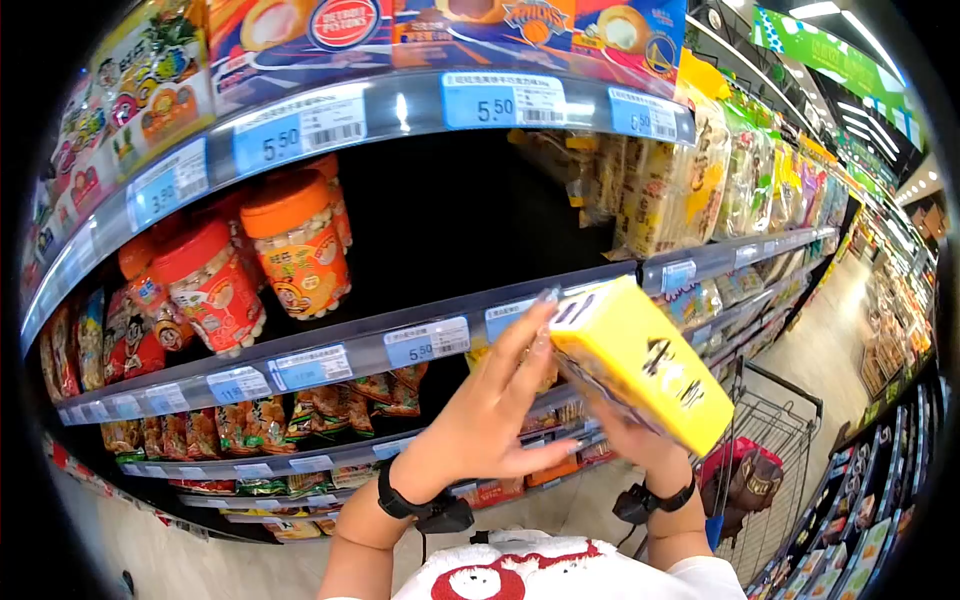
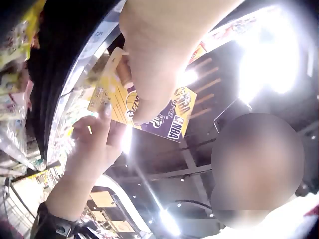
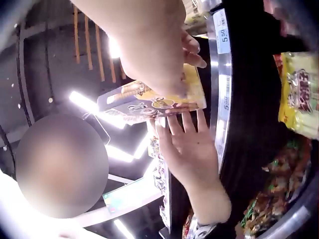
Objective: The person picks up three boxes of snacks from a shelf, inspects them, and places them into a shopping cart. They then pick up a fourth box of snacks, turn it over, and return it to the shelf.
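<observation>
A yellow snack box [image 1: 655, 365] is held tilted in front of the shelves. One side, seen in the left wrist view, is purple and yellow with NBA lettering. My right hand [image 1: 640, 435] grips the box from its lower side, its fingers largely hidden behind it in the head view. My left hand [image 1: 475, 415] is beside the box's upper left end, fingers mostly straight and fingertips right at the edge. In the right wrist view, the left palm [image 3: 194, 149] faces the camera with fingers stretched up to the box.
Lidded jars [image 1: 295, 245] stand on the middle shelf at left, price tags along its edge [image 1: 425, 345]. Bagged snacks [image 1: 665, 190] fill the shelf to the right. Colourful packages [image 1: 300, 40] line the shelf above. A shopping cart [image 1: 780, 430] holding bags stands at lower right, beside the aisle.
</observation>
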{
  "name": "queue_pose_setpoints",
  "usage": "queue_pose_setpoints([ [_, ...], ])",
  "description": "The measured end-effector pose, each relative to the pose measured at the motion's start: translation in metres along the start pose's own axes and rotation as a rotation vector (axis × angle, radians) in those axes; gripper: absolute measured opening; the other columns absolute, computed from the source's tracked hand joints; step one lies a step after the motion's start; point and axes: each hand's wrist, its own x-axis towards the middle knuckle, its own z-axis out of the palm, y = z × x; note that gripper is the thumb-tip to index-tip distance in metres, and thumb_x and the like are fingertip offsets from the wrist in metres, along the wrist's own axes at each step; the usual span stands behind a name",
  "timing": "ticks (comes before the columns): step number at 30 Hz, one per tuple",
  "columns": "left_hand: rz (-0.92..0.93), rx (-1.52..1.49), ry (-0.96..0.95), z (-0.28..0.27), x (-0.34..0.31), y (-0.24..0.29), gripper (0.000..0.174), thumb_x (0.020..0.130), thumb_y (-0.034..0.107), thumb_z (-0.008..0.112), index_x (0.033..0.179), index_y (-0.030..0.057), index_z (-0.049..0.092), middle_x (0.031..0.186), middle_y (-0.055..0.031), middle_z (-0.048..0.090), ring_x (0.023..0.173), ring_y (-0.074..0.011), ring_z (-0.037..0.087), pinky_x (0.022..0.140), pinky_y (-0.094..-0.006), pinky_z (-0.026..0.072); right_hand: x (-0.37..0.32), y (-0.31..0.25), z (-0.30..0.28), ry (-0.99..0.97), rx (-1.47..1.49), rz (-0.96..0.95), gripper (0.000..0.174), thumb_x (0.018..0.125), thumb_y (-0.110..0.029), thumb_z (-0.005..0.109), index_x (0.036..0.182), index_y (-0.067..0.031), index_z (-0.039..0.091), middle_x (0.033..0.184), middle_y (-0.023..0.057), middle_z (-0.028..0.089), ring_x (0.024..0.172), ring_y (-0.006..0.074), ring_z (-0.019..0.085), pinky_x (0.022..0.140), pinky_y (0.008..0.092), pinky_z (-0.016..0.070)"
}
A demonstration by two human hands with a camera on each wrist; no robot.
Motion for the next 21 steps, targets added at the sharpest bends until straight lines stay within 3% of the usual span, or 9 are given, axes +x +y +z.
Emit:
queue_pose_setpoints([
  [2,0.026,0.139,-0.036,-0.014,0.007,-0.004,0.107,0.067,0.024,0.079,0.148,0.0078,0.011,0.147,-0.0296,0.02,0.131,-0.0482,0.031,0.105,-0.0484,0.0319,0.026,0.006,0.002,0.174,0.044,-0.012,0.062,0.074,-0.006,0.076,0.13,0.0021,0.049,0.12,0.0157,0.059,0.105,0.0213,0.06,0.09,0.0292,0.0472],
  [5,-0.128,0.263,-0.059,-0.026,0.008,-0.008,0.102,0.068,0.023,0.078,0.142,-0.0064,0.015,0.145,-0.0328,0.018,0.13,-0.0496,0.03,0.107,-0.0492,0.0299,0.068,0.003,0.017,0.271,0.558,0.176,0.065,0.075,-0.007,0.076,0.133,0.0002,0.048,0.125,0.0166,0.056,0.111,0.0201,0.057,0.093,0.029,0.0452],
  [6,-0.187,0.322,-0.065,-0.032,0.01,-0.005,0.1,0.069,0.024,0.078,0.139,-0.0113,0.015,0.145,-0.0339,0.018,0.13,-0.0499,0.03,0.108,-0.0487,0.0291,0.083,-0.002,0.013,0.231,0.419,0.071,0.051,0.079,-0.005,0.07,0.127,-0.0013,0.053,0.129,0.0176,0.054,0.114,0.0231,0.056,0.092,0.0301,0.0456],
  [7,-0.211,0.315,-0.027,-0.036,0.01,-0.008,0.1,0.072,0.024,0.076,0.141,-0.0109,0.013,0.145,-0.0349,0.017,0.131,-0.0494,0.029,0.109,-0.0466,0.028,0.095,0.013,0.016,0.224,0.039,-0.177,0.039,0.081,-0.001,0.064,0.119,-0.0005,0.056,0.128,0.0202,0.054,0.111,0.0308,0.057,0.09,0.0315,0.0466],
  [9,-0.167,0.437,0.051,-0.044,0.013,-0.012,0.101,0.074,0.024,0.074,0.142,-0.0108,0.008,0.146,-0.0352,0.016,0.132,-0.0492,0.028,0.109,-0.046,0.0276,0.114,0.014,0.022,0.21,0.004,-0.22,0.029,0.082,0.002,0.06,0.11,0.0016,0.058,0.12,0.0233,0.056,0.105,0.0387,0.057,0.085,0.0344,0.0483],
  [11,-0.18,0.498,0.089,-0.052,0.014,-0.017,0.102,0.075,0.023,0.071,0.144,-0.0093,0.004,0.145,-0.0353,0.019,0.131,-0.0481,0.031,0.107,-0.046,0.03,0.127,0.015,0.03,0.021,0.21,0.03,0.035,0.081,0.004,0.058,0.115,0.0033,0.049,0.102,0.0246,0.058,0.092,0.043,0.058,0.075,0.0418,0.0485],
  [13,-0.224,0.508,0.107,-0.06,0.016,-0.017,0.102,0.075,0.023,0.071,0.144,-0.0088,0.004,0.141,-0.0351,0.027,0.125,-0.0475,0.038,0.103,-0.0458,0.0347,0.142,0.009,0.035,0.164,0.195,-0.092,0.01,0.081,0.0,0.062,0.088,0.0051,0.057,0.083,0.0217,0.06,0.072,0.0384,0.058,0.063,0.0396,0.0455],
  [15,-0.259,0.567,0.135,-0.065,0.018,-0.018,0.101,0.075,0.024,0.072,0.144,-0.0084,0.006,0.135,-0.0334,0.036,0.118,-0.0454,0.045,0.099,-0.0449,0.0386,0.148,0.01,0.038,0.1,0.196,-0.048,0.012,0.081,-0.002,0.061,0.088,0.0054,0.055,0.082,0.0237,0.06,0.076,0.0434,0.056,0.066,0.0417,0.0456],
  [21,-0.355,0.698,0.179,-0.072,0.018,-0.023,0.098,0.075,0.026,0.072,0.144,-0.0066,0.011,0.117,-0.0262,0.056,0.099,-0.0382,0.06,0.083,-0.042,0.0498,0.171,0.012,0.047,-0.179,0.2,0.081,0.031,0.084,-0.005,0.057,0.112,0.004,0.047,0.098,0.0268,0.062,0.095,0.0453,0.056,0.077,0.0437,0.0478],
])
